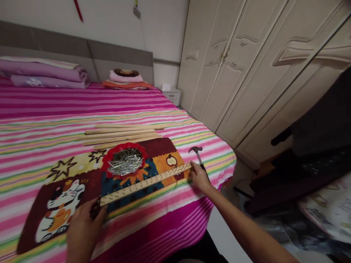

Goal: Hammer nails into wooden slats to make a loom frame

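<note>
Head view: left hand [85,226] and right hand [200,178], fingers nearly closed, pinch the ends of a long, pale, nail-studded wooden strip [148,182], lower centre; probably light, stiff, best gripped clear of nails

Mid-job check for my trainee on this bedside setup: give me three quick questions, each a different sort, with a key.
1. Multiple choice: what fills the scalloped red bowl?
A) Coloured buttons
B) Thin silvery nails
C) Round coins

2. True or false: the dark-handled metal claw hammer lies nearer the right hand than the left hand.

3. Fill in the missing word: the two hands are at opposite ____ of the long, pale wooden strip, which is studded along its length.

Key: 1. B; 2. True; 3. ends
</note>
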### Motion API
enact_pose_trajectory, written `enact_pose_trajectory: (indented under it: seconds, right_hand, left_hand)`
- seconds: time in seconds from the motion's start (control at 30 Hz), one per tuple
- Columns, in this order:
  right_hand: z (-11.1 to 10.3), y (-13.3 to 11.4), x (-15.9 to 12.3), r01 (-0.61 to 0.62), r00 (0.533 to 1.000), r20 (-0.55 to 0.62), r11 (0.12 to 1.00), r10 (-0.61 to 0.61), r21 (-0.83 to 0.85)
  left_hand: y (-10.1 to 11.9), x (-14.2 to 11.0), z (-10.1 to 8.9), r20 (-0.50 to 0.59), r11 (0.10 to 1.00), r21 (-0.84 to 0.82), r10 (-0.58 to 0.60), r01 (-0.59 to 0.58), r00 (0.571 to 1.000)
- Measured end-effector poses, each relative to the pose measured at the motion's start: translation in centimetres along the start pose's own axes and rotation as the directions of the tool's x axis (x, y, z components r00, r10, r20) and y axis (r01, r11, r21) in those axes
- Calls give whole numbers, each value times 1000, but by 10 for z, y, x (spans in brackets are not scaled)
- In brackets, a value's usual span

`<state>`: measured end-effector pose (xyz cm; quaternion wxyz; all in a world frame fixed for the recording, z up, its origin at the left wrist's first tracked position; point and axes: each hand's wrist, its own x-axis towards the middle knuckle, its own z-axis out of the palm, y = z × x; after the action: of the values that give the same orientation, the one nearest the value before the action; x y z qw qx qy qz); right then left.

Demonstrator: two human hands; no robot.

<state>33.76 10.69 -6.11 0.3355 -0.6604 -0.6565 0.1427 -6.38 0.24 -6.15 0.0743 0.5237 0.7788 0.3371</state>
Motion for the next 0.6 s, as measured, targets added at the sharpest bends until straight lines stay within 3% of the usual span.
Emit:
enact_pose_trajectory:
  seconds: [0.1, 0.33, 0.47, 0.6]
  right_hand:
    - [8, 1, -12, -24, 1000, 5, 993, 24, 115]
    - [12, -13, -15, 41, 999, -42, 989, -35, 145]
    - [23, -30, -14, 118, 992, -59, 991, -114, 67]
    - [39, -45, -15, 189, 980, -59, 982, -189, -11]
  left_hand:
    - [6, -2, -1, -7, 1000, 11, -16, 16, 1000]
    - [5, -1, -24, -54, 963, 49, -264, 266, 963]
    - [-9, 12, -39, -88, 939, 72, -330, 336, 940]
    - [-39, 26, -41, -118, 925, 89, -360, 371, 926]
